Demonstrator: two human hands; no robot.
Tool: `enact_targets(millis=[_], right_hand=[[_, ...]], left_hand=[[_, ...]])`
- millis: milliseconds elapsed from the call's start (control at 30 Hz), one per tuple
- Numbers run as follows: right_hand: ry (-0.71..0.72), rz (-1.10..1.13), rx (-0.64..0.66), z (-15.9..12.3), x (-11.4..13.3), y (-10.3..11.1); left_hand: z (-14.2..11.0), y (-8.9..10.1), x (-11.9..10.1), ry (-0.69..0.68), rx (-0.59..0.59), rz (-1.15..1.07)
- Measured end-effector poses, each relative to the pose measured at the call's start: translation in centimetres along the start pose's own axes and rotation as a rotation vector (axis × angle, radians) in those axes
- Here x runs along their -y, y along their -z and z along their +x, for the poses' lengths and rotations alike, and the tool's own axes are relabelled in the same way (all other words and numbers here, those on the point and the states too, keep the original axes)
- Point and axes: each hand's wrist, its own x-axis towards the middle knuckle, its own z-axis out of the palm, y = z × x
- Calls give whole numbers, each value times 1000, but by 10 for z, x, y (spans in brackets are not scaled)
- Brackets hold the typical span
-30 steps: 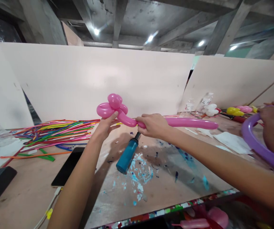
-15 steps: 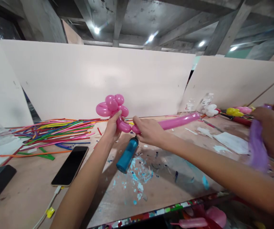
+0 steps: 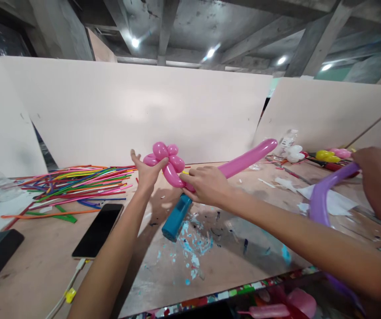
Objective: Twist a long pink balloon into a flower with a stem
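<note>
A pink modelling balloon (image 3: 246, 158) is twisted at its left end into a cluster of round bubbles (image 3: 160, 151), with a long straight length running up to the right. My right hand (image 3: 207, 184) is closed around it at the joint just below the cluster. My left hand (image 3: 147, 170) has its thumb and fingers spread at the cluster's left side, the thumb overlapping a bubble; whether it presses there is hard to see. Under the balloon lies a blue hand pump (image 3: 177, 217), its top end close beneath my right hand.
Loose uninflated balloons (image 3: 91, 181) lie in a pile at left, near a phone (image 3: 98, 230) on a cable. At right, another person's hand (image 3: 373, 177) holds a purple balloon (image 3: 321, 199). White boards (image 3: 177, 106) stand behind the table. White and yellow balloon pieces lie back right.
My left hand has opened its fingers from the balloon. The cluster has tilted and shifted right and down, and the long end has swung upward. The other person's purple balloon has moved left.
</note>
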Motion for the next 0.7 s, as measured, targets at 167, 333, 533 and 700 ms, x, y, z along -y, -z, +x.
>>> enact_targets(millis=[167,333,533,700], right_hand=[[101,-54,-28,-2,2,-2],[186,-98,-36,-6,2,-3],[306,-79,-46,-6,1,-5],[332,-42,-15,-5,-2,-6]], left_hand=[[13,25,-8,-122,453,375],[5,15,-6,-138,486,376],[-7,3,6,206,618,-134],[-18,-8,4,424,707,-311]])
